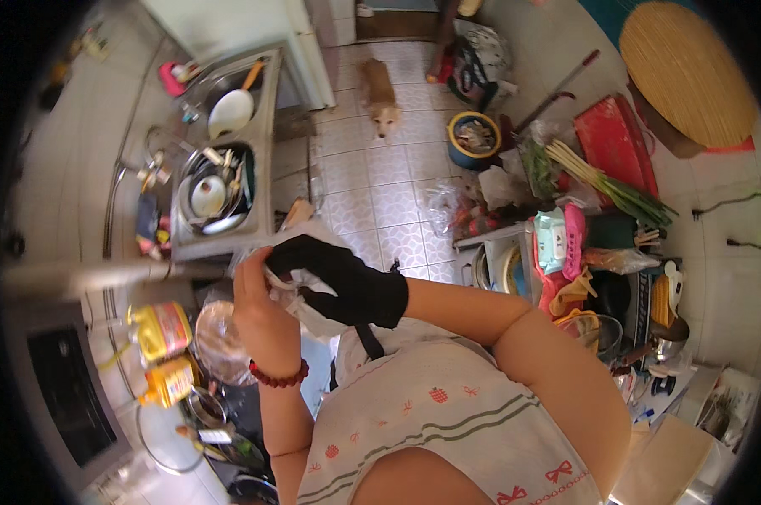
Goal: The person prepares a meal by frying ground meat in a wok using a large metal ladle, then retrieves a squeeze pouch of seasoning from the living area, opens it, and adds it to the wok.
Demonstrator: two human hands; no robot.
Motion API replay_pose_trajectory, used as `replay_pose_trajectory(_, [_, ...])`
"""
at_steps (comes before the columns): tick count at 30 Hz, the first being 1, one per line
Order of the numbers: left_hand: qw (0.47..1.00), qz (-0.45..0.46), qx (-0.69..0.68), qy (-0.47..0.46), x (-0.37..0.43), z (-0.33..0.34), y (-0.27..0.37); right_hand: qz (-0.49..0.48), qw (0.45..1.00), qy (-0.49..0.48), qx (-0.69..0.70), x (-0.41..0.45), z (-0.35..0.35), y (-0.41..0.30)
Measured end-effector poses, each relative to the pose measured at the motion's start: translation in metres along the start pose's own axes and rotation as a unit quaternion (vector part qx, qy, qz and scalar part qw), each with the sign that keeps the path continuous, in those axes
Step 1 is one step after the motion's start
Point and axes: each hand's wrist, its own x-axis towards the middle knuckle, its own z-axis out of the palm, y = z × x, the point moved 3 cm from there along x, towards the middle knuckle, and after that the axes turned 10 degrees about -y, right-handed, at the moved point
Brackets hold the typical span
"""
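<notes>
My left hand (261, 309), bare with a red bead bracelet at the wrist, is curled around one side of a crumpled white plastic bag (322, 323). From the right my right hand (333, 281), in a black glove, reaches in and curves its thumb and fingers around the same bag. The hands meet near the sink's front corner, fingertips close together. Part of the bag hangs below them. What it contains, if anything, is hidden by the fingers.
At upper left, a double sink (268, 158) holds dishes and a white pan (231, 112). Oil bottles (161, 331) stand near a microwave (71, 385). A dog (380, 95) is on the tiled floor, near a bucket (474, 140). A cluttered shelf lies right, with scallions (614, 183) above it.
</notes>
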Motion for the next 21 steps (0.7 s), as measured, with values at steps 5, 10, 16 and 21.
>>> replay_pose_trajectory(5, [0.995,0.071,-0.016,-0.064,0.137,0.112,0.037,0.063,0.944,0.159,-0.281,-0.032,-0.137,0.038])
replay_pose_trajectory(10, [0.950,0.185,-0.101,-0.232,0.236,0.224,0.069,0.278,0.824,0.214,-0.446,-0.058,-0.243,0.164])
replay_pose_trajectory(16, [0.881,0.226,-0.198,-0.364,0.387,0.320,0.066,0.407,0.783,0.036,-0.470,-0.077,-0.379,0.305])
replay_pose_trajectory(21, [0.849,0.186,-0.184,-0.459,0.519,0.420,0.078,0.438,0.767,0.308,-0.354,-0.098,-0.481,0.389])
